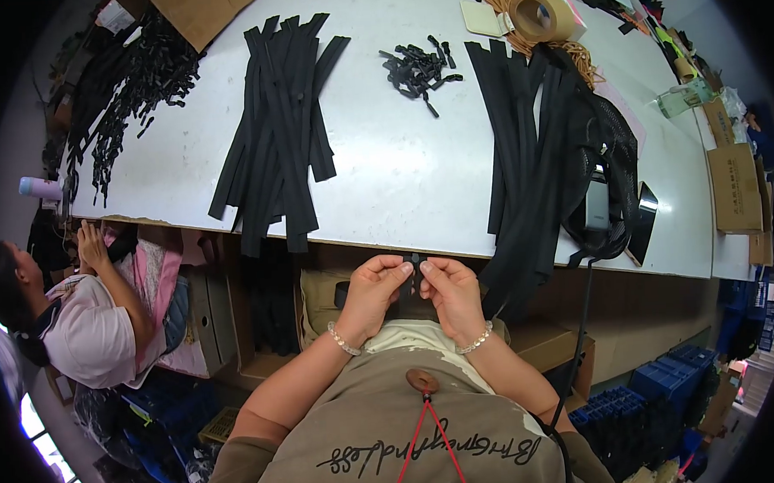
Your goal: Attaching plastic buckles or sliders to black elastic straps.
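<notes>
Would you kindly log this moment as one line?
left hand: pinching black zipper strip | right hand: pinching same strip | position: below table edge

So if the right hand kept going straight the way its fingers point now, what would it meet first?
The right hand points up-left toward the left hand. It would first meet the small black piece pinched between both hands, then the left fingertips. The near table edge lies beyond, though depth is unclear.
</notes>
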Action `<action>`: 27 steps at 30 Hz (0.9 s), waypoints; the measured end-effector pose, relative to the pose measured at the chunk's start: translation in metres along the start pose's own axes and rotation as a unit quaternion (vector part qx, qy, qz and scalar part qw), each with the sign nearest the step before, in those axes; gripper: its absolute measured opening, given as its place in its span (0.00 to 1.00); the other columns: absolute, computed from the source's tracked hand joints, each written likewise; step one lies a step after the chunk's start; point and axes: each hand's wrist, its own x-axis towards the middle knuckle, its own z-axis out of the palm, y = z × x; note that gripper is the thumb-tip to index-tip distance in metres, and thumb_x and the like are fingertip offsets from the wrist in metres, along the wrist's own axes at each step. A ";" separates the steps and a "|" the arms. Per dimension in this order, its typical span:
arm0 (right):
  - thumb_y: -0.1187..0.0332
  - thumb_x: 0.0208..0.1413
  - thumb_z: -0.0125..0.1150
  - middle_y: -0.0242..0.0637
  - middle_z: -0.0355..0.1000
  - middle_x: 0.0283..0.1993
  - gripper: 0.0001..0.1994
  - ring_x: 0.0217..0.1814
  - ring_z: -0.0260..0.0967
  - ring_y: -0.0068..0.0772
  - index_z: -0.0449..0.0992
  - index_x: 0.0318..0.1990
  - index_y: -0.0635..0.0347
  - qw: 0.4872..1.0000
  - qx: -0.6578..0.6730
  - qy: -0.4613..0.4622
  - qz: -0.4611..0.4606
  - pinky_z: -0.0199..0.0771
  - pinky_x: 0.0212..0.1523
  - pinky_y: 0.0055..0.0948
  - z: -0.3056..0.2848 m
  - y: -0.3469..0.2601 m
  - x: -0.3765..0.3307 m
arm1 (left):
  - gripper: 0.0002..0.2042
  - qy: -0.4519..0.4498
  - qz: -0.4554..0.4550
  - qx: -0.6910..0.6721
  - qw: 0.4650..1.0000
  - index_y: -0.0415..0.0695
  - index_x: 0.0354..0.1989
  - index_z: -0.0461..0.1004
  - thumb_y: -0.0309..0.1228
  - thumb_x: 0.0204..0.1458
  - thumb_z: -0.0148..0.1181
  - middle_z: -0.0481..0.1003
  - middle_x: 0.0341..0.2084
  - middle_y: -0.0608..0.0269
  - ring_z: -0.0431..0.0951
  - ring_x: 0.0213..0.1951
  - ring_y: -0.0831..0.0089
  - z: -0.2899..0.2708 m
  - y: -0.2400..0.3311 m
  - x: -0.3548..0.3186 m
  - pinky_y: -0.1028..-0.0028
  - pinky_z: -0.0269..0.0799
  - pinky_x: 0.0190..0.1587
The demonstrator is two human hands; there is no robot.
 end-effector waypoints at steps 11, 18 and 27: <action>0.75 0.52 0.59 0.32 0.71 0.27 0.04 0.26 0.67 0.19 0.73 0.35 0.64 1.000 0.013 0.006 0.005 0.69 0.27 0.19 0.000 0.002 0.001 | 0.06 0.060 0.023 -0.052 0.997 0.40 0.36 0.73 0.28 0.52 0.58 0.74 0.22 0.70 0.66 0.20 0.87 0.009 -0.003 0.001 0.86 0.59 0.22; 0.75 0.52 0.59 0.31 0.71 0.26 0.04 0.25 0.66 0.19 0.73 0.35 0.64 0.999 0.031 0.022 0.000 0.68 0.27 0.19 0.002 0.006 0.000 | 0.05 0.073 0.061 -0.006 0.995 0.39 0.34 0.73 0.27 0.53 0.58 0.75 0.25 0.69 0.71 0.26 0.86 0.013 -0.005 -0.001 0.86 0.65 0.28; 0.75 0.54 0.57 0.30 0.70 0.28 0.01 0.26 0.65 0.19 0.72 0.32 0.62 0.997 0.055 0.053 -0.010 0.67 0.30 0.19 0.016 0.007 0.002 | 0.04 0.101 0.120 -0.066 0.985 0.36 0.34 0.73 0.24 0.53 0.56 0.75 0.28 0.65 0.72 0.29 0.83 0.023 -0.011 0.005 0.82 0.69 0.33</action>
